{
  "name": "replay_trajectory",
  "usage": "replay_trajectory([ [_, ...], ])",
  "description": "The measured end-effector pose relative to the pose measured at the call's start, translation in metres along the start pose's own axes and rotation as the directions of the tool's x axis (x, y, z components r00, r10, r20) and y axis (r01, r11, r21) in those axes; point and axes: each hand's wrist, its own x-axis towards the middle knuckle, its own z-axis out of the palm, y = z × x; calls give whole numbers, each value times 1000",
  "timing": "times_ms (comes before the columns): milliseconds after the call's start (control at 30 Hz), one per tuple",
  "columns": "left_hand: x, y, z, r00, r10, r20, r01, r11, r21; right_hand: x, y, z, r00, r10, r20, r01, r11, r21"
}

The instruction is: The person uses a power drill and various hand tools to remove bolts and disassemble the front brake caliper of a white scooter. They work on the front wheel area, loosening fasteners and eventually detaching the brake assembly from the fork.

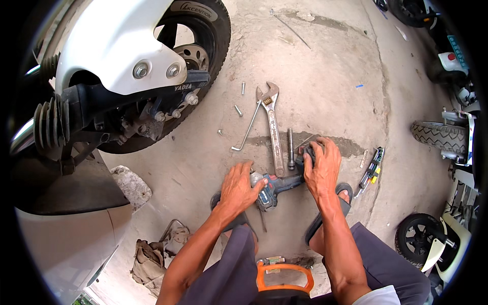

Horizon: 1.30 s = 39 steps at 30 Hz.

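A dark blue-grey cordless drill [272, 190] lies on the concrete between my feet. My left hand [236, 189] is closed around its metal front end, thumb on the body. My right hand [323, 165] grips the black battery end [306, 155] of the drill, fingers curled over it. Just beyond lies a large adjustable wrench [274, 132], jaws pointing away. A thin L-shaped rod [247, 127] lies left of it, its far end by the jaw. A metal extension bar [291, 147] with a wider near end lies right of the wrench. Bolts [239, 110] lie farther left.
A white two-wheeler with a black front wheel [218, 61] fills the left side. A stone block [131, 187] and brown cloth [148, 262] lie at left. An orange handle [285, 277] is between my legs. A tool set [371, 170] lies right; parked two-wheelers [439, 137] line that side.
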Motion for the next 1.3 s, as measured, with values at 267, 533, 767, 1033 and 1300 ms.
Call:
replay_trajectory([
  [267,1,8,-19,962,-154,227,201,958,-204,-61,-37,-5,903,-247,352,240,969,64],
  [533,-37,28,-71,906,-94,413,308,816,-489,-62,-45,-62,793,-379,477,325,925,195],
  [767,-59,28,-136,949,87,303,283,186,-941,-87,-125,-96,935,-206,289,-32,762,646],
  [1033,-50,-44,-111,945,-296,139,302,628,-717,-78,-156,-69,829,309,466,-504,52,862],
  [1300,-64,-59,-14,873,412,262,-462,870,172,-66,-70,-47,779,571,258,-485,288,826],
])
